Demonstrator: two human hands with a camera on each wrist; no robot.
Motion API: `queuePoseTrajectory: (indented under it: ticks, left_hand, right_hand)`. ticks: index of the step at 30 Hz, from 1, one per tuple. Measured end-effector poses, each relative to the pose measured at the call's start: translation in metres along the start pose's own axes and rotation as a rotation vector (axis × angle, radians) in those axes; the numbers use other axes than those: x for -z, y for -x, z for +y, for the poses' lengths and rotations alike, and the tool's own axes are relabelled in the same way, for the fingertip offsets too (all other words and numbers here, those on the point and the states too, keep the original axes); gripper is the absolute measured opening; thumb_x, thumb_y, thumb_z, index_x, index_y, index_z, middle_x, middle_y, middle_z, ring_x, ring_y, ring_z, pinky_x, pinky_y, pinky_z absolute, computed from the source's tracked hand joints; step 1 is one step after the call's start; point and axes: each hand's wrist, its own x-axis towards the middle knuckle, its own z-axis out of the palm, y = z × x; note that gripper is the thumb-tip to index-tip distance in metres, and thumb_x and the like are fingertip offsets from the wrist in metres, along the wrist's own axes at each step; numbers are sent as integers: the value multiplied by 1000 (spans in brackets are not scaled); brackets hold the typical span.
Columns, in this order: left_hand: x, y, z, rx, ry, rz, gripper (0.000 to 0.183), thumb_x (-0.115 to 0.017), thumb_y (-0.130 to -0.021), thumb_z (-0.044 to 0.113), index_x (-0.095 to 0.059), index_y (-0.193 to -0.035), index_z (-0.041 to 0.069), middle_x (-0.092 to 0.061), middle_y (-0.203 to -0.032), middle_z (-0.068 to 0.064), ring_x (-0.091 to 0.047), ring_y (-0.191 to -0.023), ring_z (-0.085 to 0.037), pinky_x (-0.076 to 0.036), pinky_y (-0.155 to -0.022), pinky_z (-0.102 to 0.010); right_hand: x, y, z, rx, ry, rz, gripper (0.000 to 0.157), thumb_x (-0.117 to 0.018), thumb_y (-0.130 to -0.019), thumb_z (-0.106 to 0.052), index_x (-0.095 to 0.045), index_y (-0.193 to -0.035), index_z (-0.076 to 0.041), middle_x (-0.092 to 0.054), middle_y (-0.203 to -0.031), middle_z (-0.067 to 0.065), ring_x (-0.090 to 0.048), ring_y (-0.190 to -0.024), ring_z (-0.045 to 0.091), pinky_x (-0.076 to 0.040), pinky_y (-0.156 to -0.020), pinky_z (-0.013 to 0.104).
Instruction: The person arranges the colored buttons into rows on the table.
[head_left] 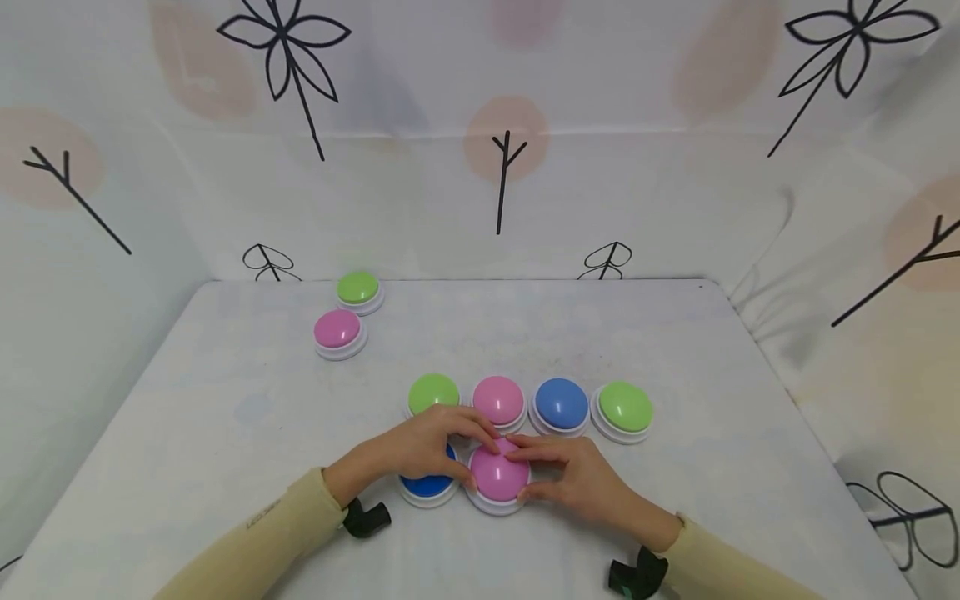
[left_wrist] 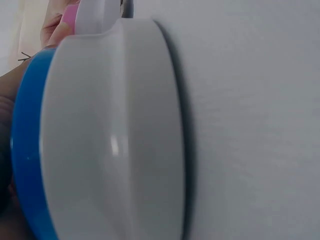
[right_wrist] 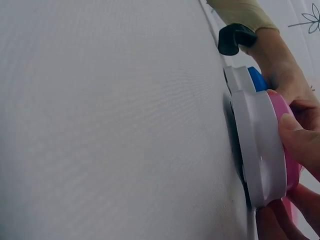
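A pink push button [head_left: 501, 477] on a round white base stands in the front row on the table. My left hand [head_left: 426, 443] grips its left side, thumb low and fingers near the top edge. From the other side my right hand [head_left: 581, 479] holds it between thumb and fingers; the right wrist view shows that thumb on the pink dome [right_wrist: 286, 147]. Directly left of it is a blue button [head_left: 426, 487], partly covered by my left hand and large in the left wrist view, its white base [left_wrist: 112, 125] nearest the camera.
Behind the hands runs a row: a green button [head_left: 433, 390], a pink button [head_left: 498, 398], a blue button [head_left: 561, 403] and a green button [head_left: 626, 407]. Farther back on the left are another green button [head_left: 357, 287] and pink button [head_left: 337, 329]. Patterned cloth [head_left: 420, 200] walls the white table [head_left: 225, 467].
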Motion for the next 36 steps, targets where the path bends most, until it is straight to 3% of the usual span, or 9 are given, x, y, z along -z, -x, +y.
queuePoseTrajectory:
  ticks: [14,25,36]
  left_hand:
    - [2,0,0,22,2,-27,44,-86,-80,24,-72,-121,20,-61,-126,8,-51,-122,-7,-45,-102,-26]
    - [4,1,1,24,3,-19,44,-85,-81,27,-71,-121,18,-61,-124,7,-53,-117,-8,-49,-95,-23]
    - [3,2,2,48,-23,-24,43,-83,-82,27,-70,-122,19,-60,-126,8,-52,-121,-7,-47,-97,-22]
  right_hand:
    - [-1,-3,-1,12,27,-6,47,-89,-73,-22,-75,-117,-15,-67,-127,3,-60,-123,23,-48,-100,32]
    - [4,-7,3,-18,-42,-68,45,-86,-77,-24,-74,-120,-16,-64,-132,1,-58,-125,22,-48,-99,28]
    - [10,-10,3,0,2,-100,46,-86,-77,-23,-74,-121,-16,-64,-133,2,-57,-126,24,-48,-100,30]
